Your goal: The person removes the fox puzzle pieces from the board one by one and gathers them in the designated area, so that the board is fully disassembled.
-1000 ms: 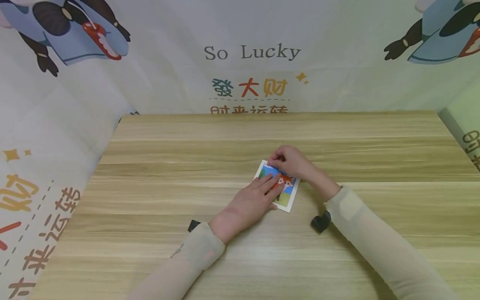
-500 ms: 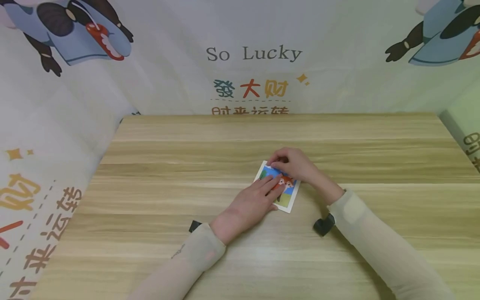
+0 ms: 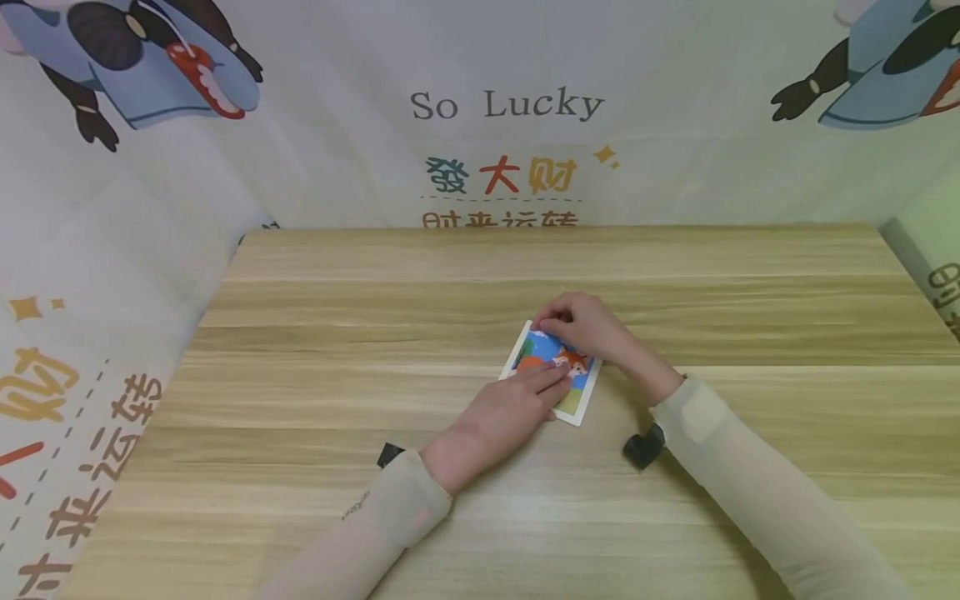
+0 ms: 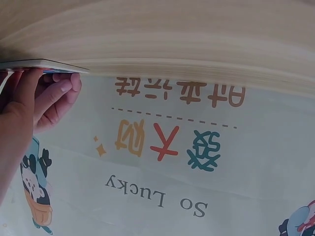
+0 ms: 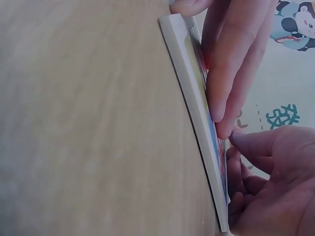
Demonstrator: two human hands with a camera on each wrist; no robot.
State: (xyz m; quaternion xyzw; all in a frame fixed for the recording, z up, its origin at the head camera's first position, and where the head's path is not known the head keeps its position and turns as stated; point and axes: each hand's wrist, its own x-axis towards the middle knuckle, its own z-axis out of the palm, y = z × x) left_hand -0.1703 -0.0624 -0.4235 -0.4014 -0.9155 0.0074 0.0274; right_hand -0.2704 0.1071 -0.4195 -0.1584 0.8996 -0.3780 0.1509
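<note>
A small picture board [image 3: 581, 400] with a white border and a cartoon fox lies tilted on the table. My left hand [image 3: 502, 412] rests across its lower part, fingers straight and tips near the fox's face, hiding part of the picture. At the top edge my right hand [image 3: 588, 325] has its fingers curled, thumb and forefinger gripping near the upper left corner. In the right wrist view the board's thick white side [image 5: 197, 118] runs along the tabletop. The left wrist view shows the right hand's fingertips [image 4: 64, 84] close together at the board's far end.
The wooden table [image 3: 337, 333] stretches out on all sides of the board. Behind it hangs a pale printed cloth [image 3: 502, 50] with lettering and cartoon figures. Black wrist cameras sit by both sleeves, one at the right cuff [image 3: 643, 447].
My left fingers have drawn closer together and shifted off the picture's left side, uncovering more orange there. The right hand and the board stay nearly where they were.
</note>
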